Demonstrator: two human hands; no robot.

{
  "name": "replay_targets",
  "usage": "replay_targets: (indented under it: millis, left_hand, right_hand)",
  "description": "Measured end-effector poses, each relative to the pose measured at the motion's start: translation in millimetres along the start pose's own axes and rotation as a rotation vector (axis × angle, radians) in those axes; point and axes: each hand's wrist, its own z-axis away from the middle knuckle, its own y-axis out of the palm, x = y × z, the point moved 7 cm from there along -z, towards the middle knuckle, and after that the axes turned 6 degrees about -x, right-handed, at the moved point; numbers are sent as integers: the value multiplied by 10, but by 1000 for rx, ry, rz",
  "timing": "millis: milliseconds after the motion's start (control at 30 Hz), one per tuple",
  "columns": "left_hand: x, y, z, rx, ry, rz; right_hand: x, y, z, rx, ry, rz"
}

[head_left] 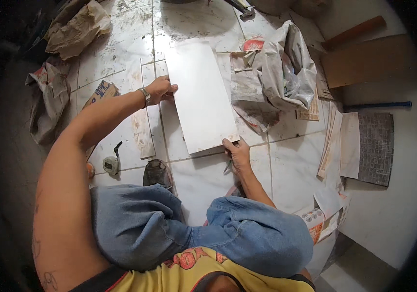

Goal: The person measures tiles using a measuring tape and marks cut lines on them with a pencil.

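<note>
A white rectangular tile is in front of me, its long sides running away from me. My left hand, with a watch on the wrist, is closed on its left edge, thumb on top. My right hand grips the near right corner with the thumb over the face; a thin pen-like tool sticks out below those fingers. A long, dirty narrow strip of tile lies left of the white tile. A tape measure rests on the floor below my left forearm.
Crumpled sacks are at the right and brown paper at the upper left. Along the right wall stand tile pieces, a brown board and a blue bar. My knees and a shoe are near me on the tiled floor.
</note>
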Motion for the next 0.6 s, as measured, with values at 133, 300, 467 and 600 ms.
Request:
replay_targets:
  millis: [133,300,467,600]
  left_hand:
    - [-55,-85,-182,30,22,-27]
    - [-94,-106,-262,-95,20,-68]
    - [-83,-130,-282,-480,185,-188]
    - [-110,-223,-528,-564,195,-357]
  right_hand:
    - [27,22,-69,-49,-147,65]
    - [28,90,-198,61,-269,181]
    - [27,39,-325,-52,-341,244]
    - [39,68,-333,-108,-332,334]
